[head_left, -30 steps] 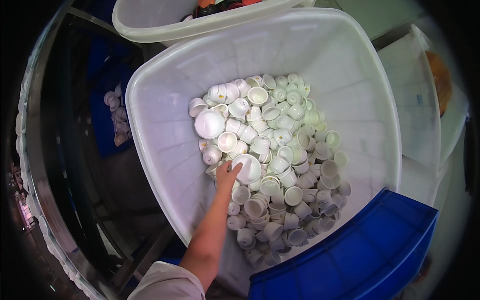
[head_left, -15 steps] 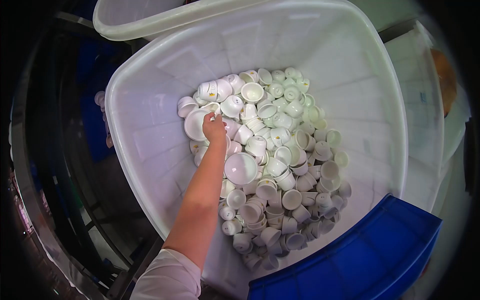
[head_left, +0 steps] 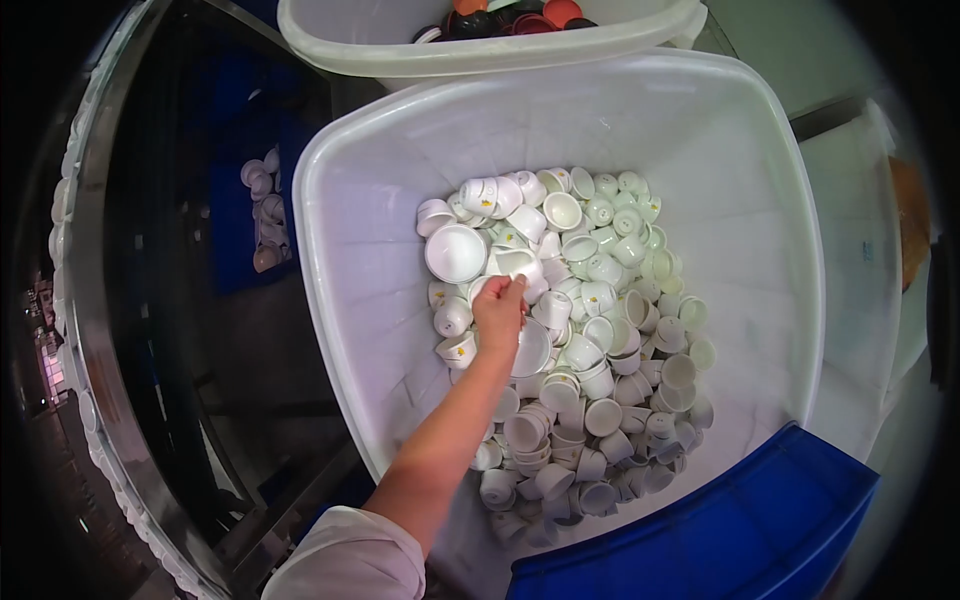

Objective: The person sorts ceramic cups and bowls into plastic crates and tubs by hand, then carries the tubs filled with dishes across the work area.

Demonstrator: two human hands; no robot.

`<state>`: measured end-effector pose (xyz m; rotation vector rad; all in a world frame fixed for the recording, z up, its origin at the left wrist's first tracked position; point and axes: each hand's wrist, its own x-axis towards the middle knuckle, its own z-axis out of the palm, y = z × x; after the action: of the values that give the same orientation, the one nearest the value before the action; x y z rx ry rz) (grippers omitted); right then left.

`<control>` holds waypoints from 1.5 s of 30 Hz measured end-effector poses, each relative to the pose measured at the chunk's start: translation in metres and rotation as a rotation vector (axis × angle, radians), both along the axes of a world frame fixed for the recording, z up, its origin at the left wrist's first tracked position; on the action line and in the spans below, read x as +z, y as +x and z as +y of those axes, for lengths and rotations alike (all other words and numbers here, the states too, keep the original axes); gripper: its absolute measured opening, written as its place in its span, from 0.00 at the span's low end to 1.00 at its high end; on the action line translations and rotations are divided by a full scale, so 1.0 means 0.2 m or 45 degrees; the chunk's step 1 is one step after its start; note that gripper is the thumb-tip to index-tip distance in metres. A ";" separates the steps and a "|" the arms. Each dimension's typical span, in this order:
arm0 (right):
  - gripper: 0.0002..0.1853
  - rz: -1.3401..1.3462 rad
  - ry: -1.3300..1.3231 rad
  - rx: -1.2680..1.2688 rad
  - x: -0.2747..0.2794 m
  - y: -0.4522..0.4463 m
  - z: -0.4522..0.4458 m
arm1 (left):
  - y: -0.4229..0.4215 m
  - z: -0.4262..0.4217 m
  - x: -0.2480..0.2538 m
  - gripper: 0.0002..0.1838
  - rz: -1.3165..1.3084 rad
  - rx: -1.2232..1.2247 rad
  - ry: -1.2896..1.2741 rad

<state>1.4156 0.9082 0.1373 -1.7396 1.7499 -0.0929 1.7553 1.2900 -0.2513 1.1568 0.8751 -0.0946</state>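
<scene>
My left hand reaches down into a large white plastic bin, over a heap of small white cups. Its thumb and fingers are closed on the edge of a white cup at the top of the heap. A wider white bowl lies just up and left of the hand, and a second round white bowl is partly covered by the wrist. Several cups carry a small yellow mark. My right hand is out of view.
A blue plastic crate overlaps the bin's near right corner. Behind stands another white bin with red and black items. At left, more white pieces lie on blue plastic beside a metal frame.
The view has shifted, so the bin sits further right and lower. My left hand has moved from the edge of the wide bowl to a cup on its right.
</scene>
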 end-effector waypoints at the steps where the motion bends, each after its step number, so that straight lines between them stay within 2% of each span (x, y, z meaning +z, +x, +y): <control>1: 0.31 -0.042 -0.003 -0.005 -0.03 -0.01 0.00 | -0.08 0.00 0.18 0.08 0.034 -0.095 -0.005; 4: 0.31 -0.111 0.054 0.107 -0.04 0.05 -0.01 | -0.29 0.11 0.62 0.08 0.002 -0.169 -0.097; 6: 0.31 -0.158 0.079 0.158 -0.05 0.08 0.01 | -0.37 0.28 0.92 0.08 -0.042 -0.061 -0.018; 8: 0.31 -0.204 0.090 0.192 -0.05 0.13 0.03 | -0.38 0.57 1.13 0.08 -0.142 0.051 0.206; 10: 0.32 -0.235 0.070 0.217 -0.05 0.21 0.09 | -0.32 0.94 1.22 0.07 -0.258 0.202 0.427; 12: 0.32 -0.258 0.067 0.201 -0.04 0.20 0.11 | -0.17 1.38 1.22 0.08 -0.244 0.268 0.606; 13: 0.32 -0.267 0.067 0.219 -0.01 0.23 0.15 | -0.07 1.51 1.24 0.08 -0.111 0.357 0.629; 14: 0.32 -0.270 0.060 0.209 -0.02 0.24 0.16 | 0.00 1.55 1.23 0.08 0.023 0.445 0.654; 16: 0.32 -0.261 0.045 0.176 -0.02 0.23 0.18 | 0.05 1.41 1.22 0.09 -0.204 0.220 0.729; 17: 0.32 -0.256 0.035 0.151 -0.02 0.22 0.18 | 0.07 1.32 1.19 0.09 -0.320 0.108 0.760; 19: 0.32 -0.234 0.015 0.117 -0.03 0.20 0.18 | 0.05 0.97 1.08 0.10 -0.373 -0.050 0.535; 20: 0.32 -0.228 0.007 0.094 -0.03 0.17 0.17 | 0.05 0.77 1.01 0.11 -0.269 -0.089 0.358; 22: 0.32 -0.205 -0.007 0.054 -0.03 0.12 0.13 | 0.07 0.49 0.69 0.10 0.107 -0.141 -0.029; 26: 0.32 -0.183 -0.050 -0.082 -0.08 -0.05 0.00 | 0.27 0.15 -0.06 0.08 0.535 -0.003 -0.378; 27: 0.32 -0.173 -0.062 -0.106 -0.08 -0.08 -0.02 | 0.34 0.10 -0.24 0.09 0.513 0.031 -0.445; 32: 0.32 -0.113 -0.123 -0.228 -0.07 -0.20 -0.09 | 0.61 -0.04 -0.66 0.12 0.542 0.114 -0.635; 37: 0.32 -0.073 -0.159 -0.296 -0.08 -0.24 -0.11 | 0.64 -0.05 -0.69 0.08 0.432 0.000 -0.607; 41: 0.32 -0.062 -0.167 -0.328 -0.06 -0.27 -0.10 | 0.54 -0.04 -0.51 0.04 0.211 -0.240 -0.480; 44: 0.32 -0.048 -0.158 -0.336 -0.05 -0.30 -0.11 | 0.33 -0.07 -0.45 0.05 0.338 -0.338 -0.178; 45: 0.32 -0.049 -0.161 -0.341 -0.04 -0.30 -0.11 | 0.28 -0.07 -0.51 0.06 0.292 -0.362 -0.084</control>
<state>1.3553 0.8868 0.1290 -1.5682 1.9769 -0.3572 1.8114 1.2765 -0.3535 1.2179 0.8957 -0.4933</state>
